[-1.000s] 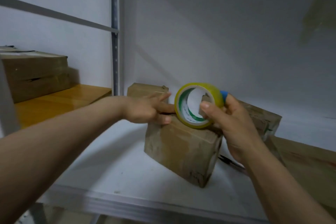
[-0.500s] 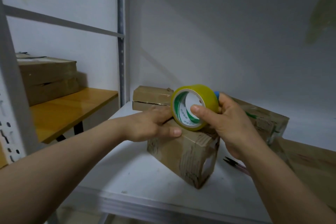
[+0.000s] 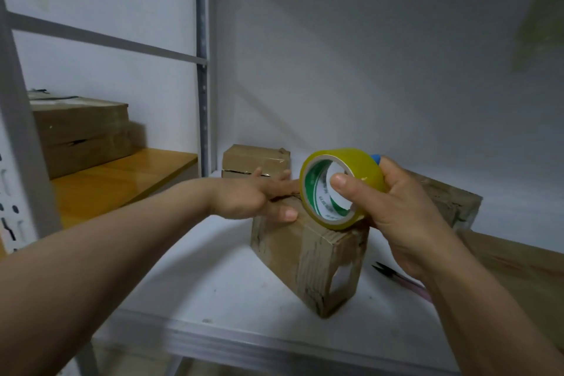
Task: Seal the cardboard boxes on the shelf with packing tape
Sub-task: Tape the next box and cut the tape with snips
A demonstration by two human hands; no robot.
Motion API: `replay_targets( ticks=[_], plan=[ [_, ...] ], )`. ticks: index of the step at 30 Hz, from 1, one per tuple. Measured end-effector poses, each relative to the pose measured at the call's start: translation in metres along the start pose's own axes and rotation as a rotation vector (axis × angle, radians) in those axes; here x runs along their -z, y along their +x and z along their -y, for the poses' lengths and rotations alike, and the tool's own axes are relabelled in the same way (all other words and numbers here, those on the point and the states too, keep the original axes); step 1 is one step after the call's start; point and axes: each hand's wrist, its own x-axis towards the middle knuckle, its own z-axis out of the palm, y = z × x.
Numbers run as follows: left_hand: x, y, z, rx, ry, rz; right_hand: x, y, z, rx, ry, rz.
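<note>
White shelf [image 3: 213, 284] bears the cardboard box [image 3: 305, 259] under the left hand [image 3: 253, 198], which has settled flat, fingers spread, while the right hand [image 3: 393, 217] beside it pinches the tape roll [image 3: 351, 159] onto the box top, likely starting 1 strip.

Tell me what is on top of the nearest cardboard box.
The left hand lies flat on the box; the tape roll, gripped by the right hand, seems to touch it too. What lies beneath them is hidden.
</note>
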Motion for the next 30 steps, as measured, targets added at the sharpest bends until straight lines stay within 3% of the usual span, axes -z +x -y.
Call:
replay_targets(
  ticks=[8,20,30],
  plan=[
    [-0.012,-0.001,-0.012,-0.078,-0.170,0.050,-0.006,-0.004,0.004,-0.056,-0.055,-0.030],
    [-0.023,-0.002,-0.016,-0.062,0.075,-0.068,0.019,-0.011,0.029,-0.186,0.173,-0.087],
    [-0.024,-0.001,-0.014,-0.037,0.107,-0.065,0.039,-0.036,0.031,-0.286,0.100,-0.089]
  ],
)
